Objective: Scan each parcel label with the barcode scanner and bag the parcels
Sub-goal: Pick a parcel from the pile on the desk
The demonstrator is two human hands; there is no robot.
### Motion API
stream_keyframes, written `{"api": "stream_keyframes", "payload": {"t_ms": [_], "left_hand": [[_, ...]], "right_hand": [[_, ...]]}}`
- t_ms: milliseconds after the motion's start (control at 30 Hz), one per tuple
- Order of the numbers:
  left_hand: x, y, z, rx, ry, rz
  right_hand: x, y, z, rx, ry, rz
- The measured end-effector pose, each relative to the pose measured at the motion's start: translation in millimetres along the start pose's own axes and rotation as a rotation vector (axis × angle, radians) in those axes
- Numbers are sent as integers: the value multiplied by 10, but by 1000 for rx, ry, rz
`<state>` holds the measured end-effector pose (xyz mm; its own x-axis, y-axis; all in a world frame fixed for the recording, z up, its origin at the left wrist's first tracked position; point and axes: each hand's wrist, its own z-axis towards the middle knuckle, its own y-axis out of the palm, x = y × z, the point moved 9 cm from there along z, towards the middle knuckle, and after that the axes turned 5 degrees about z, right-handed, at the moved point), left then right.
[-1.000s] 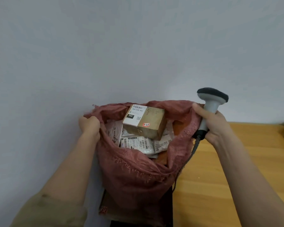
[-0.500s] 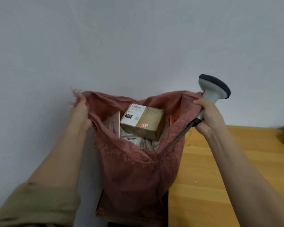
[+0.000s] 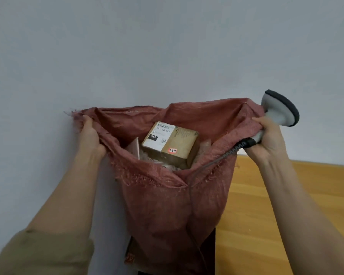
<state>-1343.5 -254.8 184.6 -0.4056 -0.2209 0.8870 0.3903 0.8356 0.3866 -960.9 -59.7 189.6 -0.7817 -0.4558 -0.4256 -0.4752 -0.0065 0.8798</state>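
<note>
While the left hand (image 3: 89, 135) grips the sack (image 3: 167, 195), the right (image 3: 266, 139) holds sack and scanner (image 3: 276, 112)

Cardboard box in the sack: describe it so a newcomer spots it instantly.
Find the red woven sack held open by both hands. The cardboard box lies on top inside. Unlike the pale soft packets around it, it's rigid, brown, with a white label and a red sticker.
</note>
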Motion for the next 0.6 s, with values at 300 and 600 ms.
{"api": "stream_keyframes", "payload": {"t_ms": [300, 600], "left_hand": [[85, 65, 38, 32, 18, -22], [-611, -344, 146, 162, -135, 295]], "right_hand": [[-4, -33, 45, -29, 41, 30], [94, -859, -62, 366, 167, -215]]}}
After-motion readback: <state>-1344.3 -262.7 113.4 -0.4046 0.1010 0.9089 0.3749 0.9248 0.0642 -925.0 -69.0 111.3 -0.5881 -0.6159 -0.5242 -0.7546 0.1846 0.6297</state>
